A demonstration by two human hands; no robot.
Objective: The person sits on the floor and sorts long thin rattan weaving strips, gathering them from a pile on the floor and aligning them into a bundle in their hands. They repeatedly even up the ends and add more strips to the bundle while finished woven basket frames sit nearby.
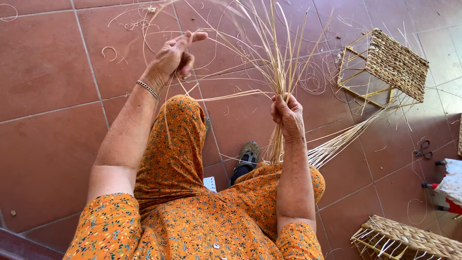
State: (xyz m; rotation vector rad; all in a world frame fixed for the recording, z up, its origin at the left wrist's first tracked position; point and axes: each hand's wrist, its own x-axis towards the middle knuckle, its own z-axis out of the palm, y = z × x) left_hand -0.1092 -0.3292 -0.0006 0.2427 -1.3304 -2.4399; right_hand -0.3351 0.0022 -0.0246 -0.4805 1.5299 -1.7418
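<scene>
My right hand (pixel 287 113) is closed around a bundle of pale straw strands (pixel 278 58) that fan upward and hang down past my knee. My left hand (pixel 176 54), with a metal bracelet at the wrist, is raised out to the left and pinches a single thin strand (pixel 226 72) that runs back toward the bundle. Both arms reach out over my lap in an orange patterned dress (pixel 178 144).
A part-woven box on a yellow wire frame (pixel 385 67) lies on the red tile floor at upper right, another woven basket (pixel 409 238) at lower right. Loose strands (pixel 346 137) lie beside it, scissors (pixel 423 148) at right. Straw scraps dot the tiles.
</scene>
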